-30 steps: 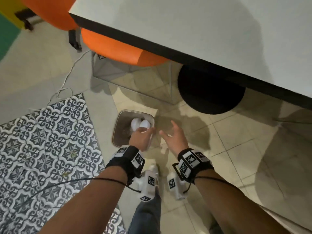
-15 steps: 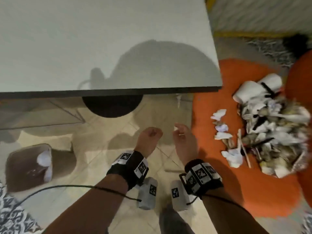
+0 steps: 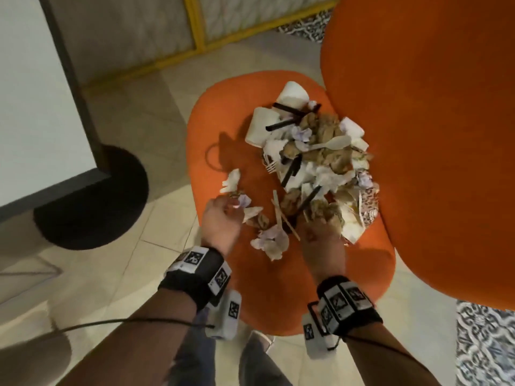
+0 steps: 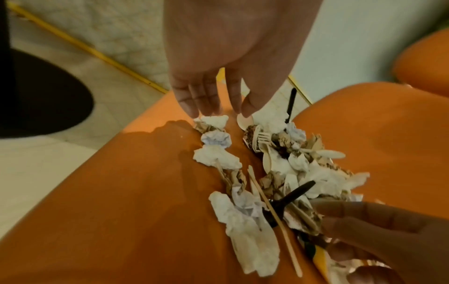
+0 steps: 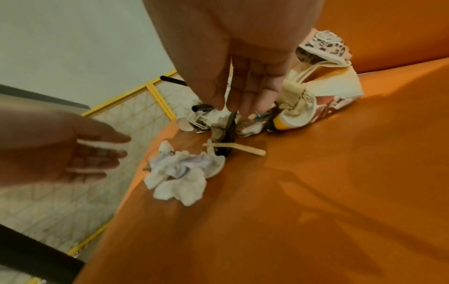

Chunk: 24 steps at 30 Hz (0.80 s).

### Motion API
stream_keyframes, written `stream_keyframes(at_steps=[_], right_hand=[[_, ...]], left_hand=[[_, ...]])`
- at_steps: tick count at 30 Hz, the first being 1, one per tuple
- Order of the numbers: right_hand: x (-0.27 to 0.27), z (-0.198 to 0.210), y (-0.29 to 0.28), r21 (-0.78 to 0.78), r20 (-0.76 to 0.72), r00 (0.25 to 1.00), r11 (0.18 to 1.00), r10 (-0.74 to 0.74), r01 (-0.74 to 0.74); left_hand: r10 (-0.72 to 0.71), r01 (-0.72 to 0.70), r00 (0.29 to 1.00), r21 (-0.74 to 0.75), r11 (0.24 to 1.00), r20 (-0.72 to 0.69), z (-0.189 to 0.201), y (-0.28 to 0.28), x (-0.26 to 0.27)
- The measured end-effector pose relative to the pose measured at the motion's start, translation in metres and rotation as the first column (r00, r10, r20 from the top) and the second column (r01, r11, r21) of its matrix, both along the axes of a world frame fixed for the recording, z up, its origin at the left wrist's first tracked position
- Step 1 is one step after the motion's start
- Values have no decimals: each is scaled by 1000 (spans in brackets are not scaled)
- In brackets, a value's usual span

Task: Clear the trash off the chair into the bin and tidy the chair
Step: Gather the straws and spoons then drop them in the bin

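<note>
A heap of trash (image 3: 315,157) lies on the orange chair seat (image 3: 278,288): white paper cups (image 3: 262,126), crumpled tissues (image 3: 270,240), black straws, wooden cutlery and a printed cup (image 5: 323,46). My left hand (image 3: 234,201) reaches to the heap's left edge, its straight fingers (image 4: 192,103) touching a small crumpled tissue (image 4: 215,121). My right hand (image 3: 317,218) is at the heap's near side, fingers (image 5: 264,96) pointing down among the straws and paper. A wooden stirrer (image 5: 235,148) lies between the hands. Neither hand holds anything. The bin is out of view.
The chair's orange back (image 3: 418,135) rises to the right of the heap. A white table (image 3: 33,93) with a black round base (image 3: 92,201) stands to the left. A yellow-framed panel (image 3: 200,32) is behind, and a patterned rug (image 3: 485,344) lies at the lower right.
The view swung from the bin on the left to the chair. Both hands moved right and forward onto the trash heap, and the left hand's curled fingers straightened.
</note>
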State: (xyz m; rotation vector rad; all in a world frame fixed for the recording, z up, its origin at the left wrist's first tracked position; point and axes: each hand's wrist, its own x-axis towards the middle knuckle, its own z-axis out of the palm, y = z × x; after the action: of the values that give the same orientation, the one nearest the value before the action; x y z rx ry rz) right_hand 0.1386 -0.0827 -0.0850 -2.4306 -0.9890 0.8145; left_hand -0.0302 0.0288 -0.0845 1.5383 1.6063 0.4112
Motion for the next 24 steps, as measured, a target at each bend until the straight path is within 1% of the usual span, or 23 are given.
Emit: stream_keyframes(at_steps=[2,3,5,7,9,11,13,15,16,17,18,19,20,21,22,24], right_hand=[[-1,-9,-2,-74,-24,996,994,83,-85],[-2,-13,-2,-102,-11,990,985,141,-142],[-4,-16,1,-142,43,973,965,229,-221],[-4,-15,5,-171,60,967,957,249,-236],[0,-16,8,-193,46,966,951,256,-243],[2,-15,8,-177,21,968,954,250,-242],[5,-11,4,-135,-2,984,975,179,-178],[7,-2,-2,-109,-43,997,992,57,-61],[7,3,-4,-99,-69,998,995,3,-10],[7,6,-5,-73,-81,996,997,-32,26],[8,8,-4,-37,-73,996,998,-52,50],[9,8,-2,5,-56,996,997,-75,75],[10,7,3,32,-46,994,994,-103,104],[10,6,8,49,-44,991,991,-126,128],[11,5,14,54,-40,990,989,-136,138],[14,3,26,68,-14,990,987,-144,144]], left_hand=[[-27,28,999,31,999,-37,-3,8,9],[-29,33,997,46,998,-72,-4,11,13],[-5,12,982,38,999,-188,-8,19,21],[30,-31,955,4,1000,-296,-12,27,24],[35,-6,938,84,996,-344,-13,33,26],[-17,93,930,191,977,-367,-13,34,28],[-99,207,917,249,946,-388,-16,29,35],[-167,312,899,324,893,-406,-17,24,43],[-217,376,875,325,868,-432,-19,23,49],[-293,444,830,242,863,-475,-18,21,56],[-377,504,756,109,857,-535,-19,19,64],[-445,547,667,-14,837,-597,-21,19,72],[-496,577,589,-99,811,-638,-23,19,79],[-536,599,530,-158,785,-657,-25,18,85],[-559,617,494,-185,765,-667,-27,17,90],[-577,635,459,-204,745,-676,-29,17,97]])
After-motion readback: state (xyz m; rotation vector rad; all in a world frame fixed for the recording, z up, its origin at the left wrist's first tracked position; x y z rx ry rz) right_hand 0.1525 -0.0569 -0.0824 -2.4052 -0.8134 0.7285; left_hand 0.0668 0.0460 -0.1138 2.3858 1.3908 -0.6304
